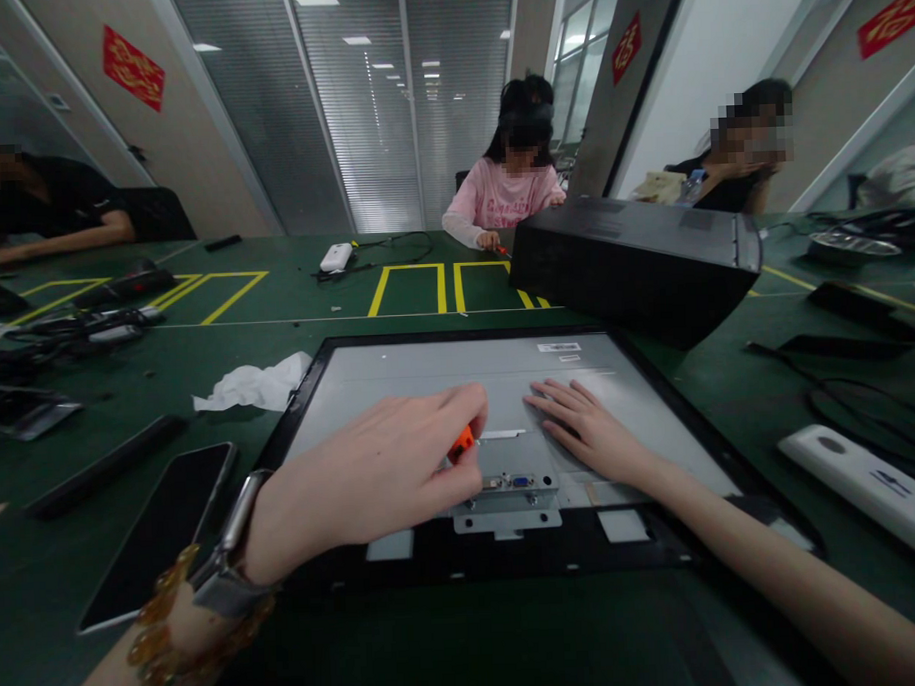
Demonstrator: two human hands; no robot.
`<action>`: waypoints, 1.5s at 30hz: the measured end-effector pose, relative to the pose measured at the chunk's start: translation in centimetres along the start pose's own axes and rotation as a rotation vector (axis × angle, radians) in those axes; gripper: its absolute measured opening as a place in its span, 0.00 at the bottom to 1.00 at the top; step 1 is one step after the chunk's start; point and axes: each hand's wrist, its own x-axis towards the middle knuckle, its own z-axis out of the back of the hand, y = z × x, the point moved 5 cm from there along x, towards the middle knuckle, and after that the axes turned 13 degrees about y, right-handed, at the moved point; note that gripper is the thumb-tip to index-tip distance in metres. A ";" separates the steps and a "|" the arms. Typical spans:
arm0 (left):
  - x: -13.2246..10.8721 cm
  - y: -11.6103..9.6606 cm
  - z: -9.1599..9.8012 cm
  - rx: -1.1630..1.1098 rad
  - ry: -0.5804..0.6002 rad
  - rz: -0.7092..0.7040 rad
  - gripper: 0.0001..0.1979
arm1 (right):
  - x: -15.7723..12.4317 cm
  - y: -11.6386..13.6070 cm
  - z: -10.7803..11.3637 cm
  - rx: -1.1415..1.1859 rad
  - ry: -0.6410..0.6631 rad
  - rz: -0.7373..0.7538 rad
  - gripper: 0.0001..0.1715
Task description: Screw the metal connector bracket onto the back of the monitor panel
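A flat display panel [428, 369] with a black frame lies back side up on the green table. My left hand [387, 466] is closed round an orange and black tool handle [463, 443], over the metal bracket [509, 521] with a blue video port [520, 482] near the panel's front edge. The tool's tip is hidden. To the right, my right hand [585, 429] lies flat on the panel's metal back with its fingers spread, holding nothing.
Left of the panel are a crumpled white tissue [256, 384], a phone [164, 533] and a black bar [109, 465]. A large black casing [627, 267] stands behind right; a white device [868, 489] and cables lie right. Several people sit round the table [291, 299].
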 end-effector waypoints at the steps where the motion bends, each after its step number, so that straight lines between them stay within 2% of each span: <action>1: 0.0 0.0 0.0 -0.010 0.009 -0.002 0.02 | 0.0 0.0 0.0 -0.002 0.003 0.000 0.25; 9: 0.0 -0.6 0.1 -0.043 0.033 -0.060 0.03 | 0.0 0.0 0.0 -0.005 0.005 -0.002 0.25; 17: 0.3 -0.2 -0.2 0.085 -0.042 -0.040 0.10 | 0.0 -0.1 -0.2 0.003 -0.003 0.005 0.25; 23: 0.0 -0.7 0.1 0.142 -0.022 -0.026 0.02 | 0.0 -0.1 0.0 -0.001 0.003 -0.001 0.26; 27: 0.1 -0.6 0.1 0.193 -0.041 -0.005 0.03 | 0.0 0.1 0.1 -0.008 -0.002 0.004 0.25; 33: 0.6 0.2 0.0 0.265 -0.083 0.049 0.11 | 0.0 0.2 0.1 -0.016 0.004 -0.003 0.25; 41: 0.9 0.2 0.0 0.337 -0.132 0.040 0.35 | 0.0 0.4 0.3 -0.018 0.010 -0.007 0.25; 45: 0.8 0.1 0.3 0.314 -0.137 0.022 0.36 | 0.0 0.2 0.3 -0.005 -0.006 -0.004 0.25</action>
